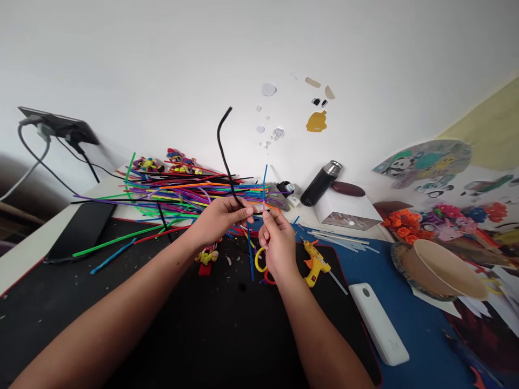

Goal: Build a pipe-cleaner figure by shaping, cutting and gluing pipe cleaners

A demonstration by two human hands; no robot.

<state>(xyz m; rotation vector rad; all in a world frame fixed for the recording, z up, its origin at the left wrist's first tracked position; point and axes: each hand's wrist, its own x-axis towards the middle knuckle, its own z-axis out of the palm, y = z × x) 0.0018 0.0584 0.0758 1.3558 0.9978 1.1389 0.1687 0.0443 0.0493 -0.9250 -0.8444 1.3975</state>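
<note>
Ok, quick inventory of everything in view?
Held stem: one, black, centre
Loose stems: many, mixed, back left
Crafts: several, multicoloured, behind stems
Glue gun: one, yellow, right
Glue sticks: several, whitish, back right
Flask: one, black, beside box
Box: one, white, back right
Oval case: one, brown, by box
Bowl: one, beige, far right
Flowers: several, mixed, far right
Slab: one, white, front right
Flat device: one, black, left
Outlet: one, dark, left wall
Wall cutouts: several, mixed, back wall
Mat: one, black, under forearms
Left fingers: bare, pinching stem
Right fingers: bare, at stem's end
</note>
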